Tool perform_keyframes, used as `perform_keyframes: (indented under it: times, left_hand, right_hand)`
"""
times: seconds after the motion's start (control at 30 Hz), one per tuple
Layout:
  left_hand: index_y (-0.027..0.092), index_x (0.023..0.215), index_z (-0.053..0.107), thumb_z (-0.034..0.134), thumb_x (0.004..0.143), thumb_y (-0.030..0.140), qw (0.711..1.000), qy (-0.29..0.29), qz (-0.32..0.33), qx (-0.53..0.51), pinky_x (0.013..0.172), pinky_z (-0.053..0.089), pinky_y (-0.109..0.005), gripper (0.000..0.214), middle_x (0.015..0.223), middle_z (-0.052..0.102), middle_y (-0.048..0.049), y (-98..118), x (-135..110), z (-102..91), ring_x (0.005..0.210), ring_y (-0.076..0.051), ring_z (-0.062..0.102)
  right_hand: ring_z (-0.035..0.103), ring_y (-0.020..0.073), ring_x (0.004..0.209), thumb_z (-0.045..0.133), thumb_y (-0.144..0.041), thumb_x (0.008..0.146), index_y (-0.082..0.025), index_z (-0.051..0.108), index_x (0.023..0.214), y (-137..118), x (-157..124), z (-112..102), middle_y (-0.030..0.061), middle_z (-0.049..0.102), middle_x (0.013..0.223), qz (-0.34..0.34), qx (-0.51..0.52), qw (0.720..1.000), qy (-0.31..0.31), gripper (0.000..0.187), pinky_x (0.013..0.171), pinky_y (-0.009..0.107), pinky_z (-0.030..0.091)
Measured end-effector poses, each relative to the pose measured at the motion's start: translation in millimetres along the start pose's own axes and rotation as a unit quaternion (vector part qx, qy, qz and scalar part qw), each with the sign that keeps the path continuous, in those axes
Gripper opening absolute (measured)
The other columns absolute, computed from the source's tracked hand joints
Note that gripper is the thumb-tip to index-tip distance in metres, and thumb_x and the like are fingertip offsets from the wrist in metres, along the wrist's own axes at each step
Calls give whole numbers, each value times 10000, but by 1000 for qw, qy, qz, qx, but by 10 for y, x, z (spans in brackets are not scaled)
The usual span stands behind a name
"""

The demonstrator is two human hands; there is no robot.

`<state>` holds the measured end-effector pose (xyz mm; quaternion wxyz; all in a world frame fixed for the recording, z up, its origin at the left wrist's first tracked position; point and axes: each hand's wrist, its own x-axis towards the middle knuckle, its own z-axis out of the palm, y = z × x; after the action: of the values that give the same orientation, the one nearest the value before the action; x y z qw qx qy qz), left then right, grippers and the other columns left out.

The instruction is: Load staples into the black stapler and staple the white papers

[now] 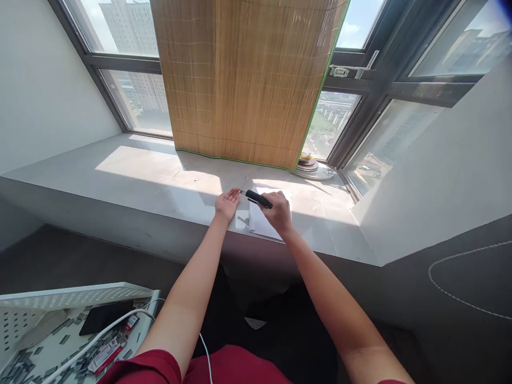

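My right hand [279, 212] is closed around a black stapler [258, 199], held above the window sill. Its silver metal end points left, toward my other hand. Palm up and fingers stretched out, my left hand [228, 204] is open just beside that metal end; whether fingertips and metal touch, I cannot tell. Under the stapler and my right hand lie white paper sheets [266, 226] on the sill, close to its front edge. My right hand hides part of the paper.
The pale sill [160, 184] runs below a bamboo blind [248, 85]. Stacked plates [310, 164] stand at its right back corner. Lower left, a white perforated rack [80, 296] stands near a small red-and-white box [106, 356] and a white cable [100, 337].
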<state>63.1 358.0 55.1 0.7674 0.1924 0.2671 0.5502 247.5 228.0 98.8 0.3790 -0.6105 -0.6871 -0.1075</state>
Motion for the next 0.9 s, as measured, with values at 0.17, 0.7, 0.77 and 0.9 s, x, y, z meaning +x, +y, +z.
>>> perform_keyframes:
  times: [0.17,0.7,0.77,0.9]
  left_hand:
    - [77,1252,721,317,1126,321,994,-22,-27,-105,1141,567,-397,489,1315,759,-222,75,-57,-25,1326,-275,714]
    - [102,1289,733,354,1078,200,997,-15,13,-76,1189,567,-451,445,1325,778,-190,51,-18,-81,1401,-273,676]
    - [110,1277,735,354,1075,195,998,-19,15,-63,1186,574,-443,440,1344,770,-190,62,-25,-94,1407,-264,673]
    - [127,1139,737,335,1100,222,998,-22,-8,-62,1175,577,-366,415,1452,718,-180,92,-74,-86,1434,-229,651]
  right_hand:
    - [597,275,1032,554,-69,1042,-200,759,1262,-512,34,247,125,767,1156,-192,-102,976,-19,328,900,415,452]
    - [635,315,1114,546,-199,1041,-284,794,1277,-346,-171,238,117,773,1187,-25,8,1000,6,353,1023,503,504]
    - [646,325,1076,611,-272,997,-270,815,1192,-253,-201,200,116,778,1126,95,30,993,68,282,966,486,529]
    - [707,302,937,735,-377,880,-238,828,1050,58,-274,164,93,799,1026,261,82,959,69,238,880,428,541]
